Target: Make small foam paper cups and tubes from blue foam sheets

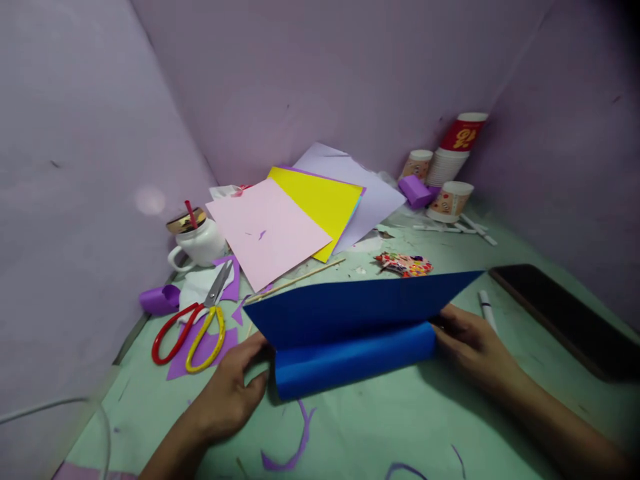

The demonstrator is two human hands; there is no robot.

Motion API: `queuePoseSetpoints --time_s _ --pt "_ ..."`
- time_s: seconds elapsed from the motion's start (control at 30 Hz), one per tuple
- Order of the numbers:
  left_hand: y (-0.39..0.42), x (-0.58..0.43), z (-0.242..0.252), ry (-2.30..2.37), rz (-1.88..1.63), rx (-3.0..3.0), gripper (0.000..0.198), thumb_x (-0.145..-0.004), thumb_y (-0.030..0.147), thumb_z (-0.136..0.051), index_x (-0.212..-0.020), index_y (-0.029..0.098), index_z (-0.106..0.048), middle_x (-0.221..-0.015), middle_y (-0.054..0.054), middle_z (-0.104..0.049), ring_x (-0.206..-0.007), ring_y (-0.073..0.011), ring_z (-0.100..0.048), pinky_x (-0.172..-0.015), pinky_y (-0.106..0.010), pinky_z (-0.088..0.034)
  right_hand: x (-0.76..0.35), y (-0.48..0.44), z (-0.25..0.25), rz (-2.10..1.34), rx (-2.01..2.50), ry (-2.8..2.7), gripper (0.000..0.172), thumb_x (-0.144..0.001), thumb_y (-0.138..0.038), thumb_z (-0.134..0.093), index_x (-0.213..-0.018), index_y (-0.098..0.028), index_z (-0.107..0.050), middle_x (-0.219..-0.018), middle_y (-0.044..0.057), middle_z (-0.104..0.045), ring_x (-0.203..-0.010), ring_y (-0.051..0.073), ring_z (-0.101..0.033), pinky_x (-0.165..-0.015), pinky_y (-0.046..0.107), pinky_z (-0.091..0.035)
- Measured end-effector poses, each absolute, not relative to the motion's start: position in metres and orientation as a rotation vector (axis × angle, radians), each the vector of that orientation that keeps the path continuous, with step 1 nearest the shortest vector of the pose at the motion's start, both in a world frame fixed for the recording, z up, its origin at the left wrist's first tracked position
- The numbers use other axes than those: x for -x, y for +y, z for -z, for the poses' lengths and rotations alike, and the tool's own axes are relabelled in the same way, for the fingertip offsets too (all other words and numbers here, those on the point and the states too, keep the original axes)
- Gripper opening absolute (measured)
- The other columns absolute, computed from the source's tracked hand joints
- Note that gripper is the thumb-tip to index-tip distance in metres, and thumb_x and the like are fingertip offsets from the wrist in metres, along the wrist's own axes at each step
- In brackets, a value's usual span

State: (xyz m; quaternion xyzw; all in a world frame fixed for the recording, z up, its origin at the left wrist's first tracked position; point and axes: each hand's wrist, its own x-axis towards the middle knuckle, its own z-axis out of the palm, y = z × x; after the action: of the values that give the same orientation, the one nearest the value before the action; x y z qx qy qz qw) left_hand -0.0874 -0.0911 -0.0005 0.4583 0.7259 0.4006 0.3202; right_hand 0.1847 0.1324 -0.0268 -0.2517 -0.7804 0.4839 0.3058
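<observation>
The left hand and right hand grasp opposite ends of a blue paper, its near edge curled into a roll and its far part standing up, in the middle of the green table. Scissors (one handle red, the other yellow) lie beyond the left hand; a phone lies right of the right hand.

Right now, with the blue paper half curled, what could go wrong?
1. The blue paper might spring open if the left hand or right hand slips from its end; its far part stands up flat, not curled in.
2. The scissors lie just beyond the left hand, so a wide reach could knock them.
3. The curved purple scrap on the near side could get caught under the paper.
</observation>
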Motion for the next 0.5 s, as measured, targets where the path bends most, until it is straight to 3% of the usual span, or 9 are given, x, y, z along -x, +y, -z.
queuePoseSetpoints --time_s 0.1,0.2,0.37,0.5 --pt "-0.089 0.082 -0.004 1.782 -1.06 -1.176 0.036 -0.077 0.022 -0.061 -0.113 0.023 -0.066 -0.116 -0.006 -0.067 -0.101 -0.0212 -0.064 -0.091 -0.03 -0.05 -0.184 0.133 0.023 -1.37 0.708 -2.045 0.015 -0.078 -0.033 -0.066 -0.09 -0.026 -0.073 -0.083 0.004 -0.072 -0.078 0.024 -0.066 -0.067 0.031 -0.054" --pt "-0.088 0.076 -0.005 1.761 -1.171 -1.104 0.032 -0.074 0.023 -0.064 -0.105 0.023 -0.07 -0.106 -0.004 -0.07 -0.092 -0.0203 -0.066 -0.084 -0.028 -0.053 -0.184 0.13 0.021 -1.459 0.713 -2.054 0.017 -0.079 -0.034 -0.066 -0.09 -0.023 -0.073 -0.083 0.005 -0.072 -0.074 0.023 -0.066 -0.066 0.03 -0.054" --pt "-0.089 0.067 0.001 1.92 -1.339 -0.879 0.013 -0.052 0.021 -0.077 -0.063 0.023 -0.073 -0.073 -0.003 -0.072 -0.074 -0.0249 -0.066 -0.069 -0.033 -0.056 -0.182 0.119 0.014 -1.527 0.683 -2.075 0.02 -0.081 -0.035 -0.064 -0.093 -0.021 -0.072 -0.084 0.007 -0.072 -0.081 0.024 -0.067 -0.069 0.031 -0.056" --pt "-0.092 0.072 0.01 1.961 -1.388 -0.717 0.015 -0.038 0.021 -0.077 -0.043 0.024 -0.063 -0.055 -0.002 -0.066 -0.059 -0.0262 -0.062 -0.065 -0.042 -0.056 -0.18 0.115 0.006 -1.492 0.695 -2.094 0.023 -0.08 -0.041 -0.064 -0.085 -0.02 -0.073 -0.08 0.008 -0.072 -0.081 0.026 -0.067 -0.066 0.032 -0.056"
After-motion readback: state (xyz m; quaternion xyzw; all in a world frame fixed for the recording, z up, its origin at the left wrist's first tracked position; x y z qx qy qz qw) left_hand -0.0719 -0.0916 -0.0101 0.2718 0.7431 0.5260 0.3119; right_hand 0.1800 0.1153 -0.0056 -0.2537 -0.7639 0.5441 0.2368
